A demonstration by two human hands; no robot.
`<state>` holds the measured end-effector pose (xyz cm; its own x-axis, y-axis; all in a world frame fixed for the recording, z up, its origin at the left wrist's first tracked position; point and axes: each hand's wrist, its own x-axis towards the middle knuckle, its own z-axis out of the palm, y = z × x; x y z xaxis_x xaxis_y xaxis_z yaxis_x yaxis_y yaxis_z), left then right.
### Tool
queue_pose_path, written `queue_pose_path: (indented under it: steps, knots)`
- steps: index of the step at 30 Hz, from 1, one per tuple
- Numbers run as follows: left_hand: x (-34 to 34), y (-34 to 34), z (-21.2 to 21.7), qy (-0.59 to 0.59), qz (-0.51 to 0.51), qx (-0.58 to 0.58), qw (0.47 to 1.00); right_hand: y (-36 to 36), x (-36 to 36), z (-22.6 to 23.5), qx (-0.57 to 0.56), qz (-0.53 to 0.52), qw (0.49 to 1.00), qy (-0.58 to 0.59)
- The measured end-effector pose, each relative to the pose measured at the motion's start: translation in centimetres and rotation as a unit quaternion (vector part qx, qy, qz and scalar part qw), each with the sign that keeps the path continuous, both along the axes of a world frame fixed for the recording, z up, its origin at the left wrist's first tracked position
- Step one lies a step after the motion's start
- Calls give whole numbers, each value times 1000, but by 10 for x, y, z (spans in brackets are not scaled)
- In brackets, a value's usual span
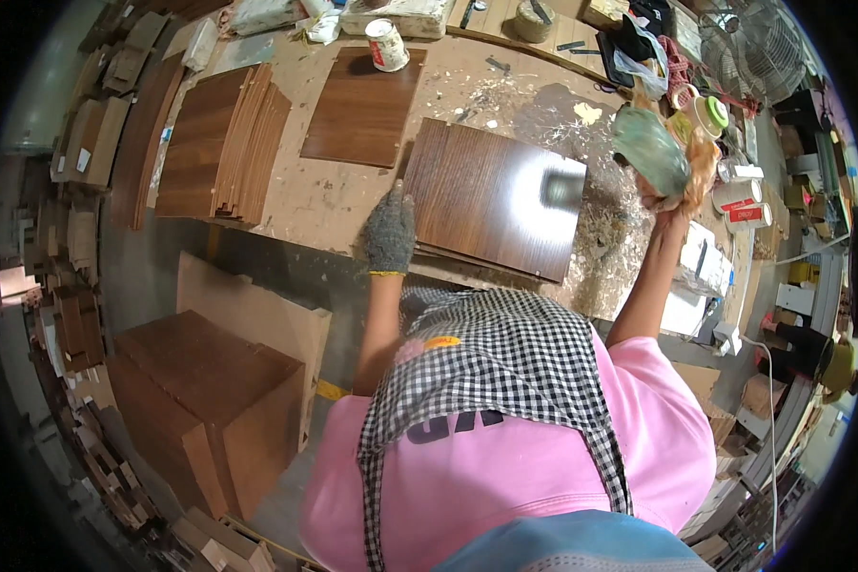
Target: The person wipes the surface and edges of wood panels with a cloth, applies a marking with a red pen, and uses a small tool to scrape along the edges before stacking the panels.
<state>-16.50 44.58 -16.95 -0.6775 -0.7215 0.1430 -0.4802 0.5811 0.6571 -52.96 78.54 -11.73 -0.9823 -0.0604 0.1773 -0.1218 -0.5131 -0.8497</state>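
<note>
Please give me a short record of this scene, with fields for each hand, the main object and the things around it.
left hand: in a grey knit glove, pressing the near left corner of the glossy dark brown wooden panel
right hand: raised beside the panel, holding a blurred greenish cloth
surface: paint-spattered workbench
nearby: stack of brown veneer panels; white and red can

Red-white labelled cans (745, 205) right; tub (387, 45) top
</note>
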Motion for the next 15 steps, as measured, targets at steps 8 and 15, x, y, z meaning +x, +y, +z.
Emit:
queue_pose_path:
  steps: [8, 15]
  knots:
    - [-3, -1, 3, -5, -14, 3, 1000, -50, 7, -46, 20, 93, 983, -156]
    - [-7, 1, 15, -151, -10, -66, 986, -111, -54, -7, 590, -154, 756, 236]
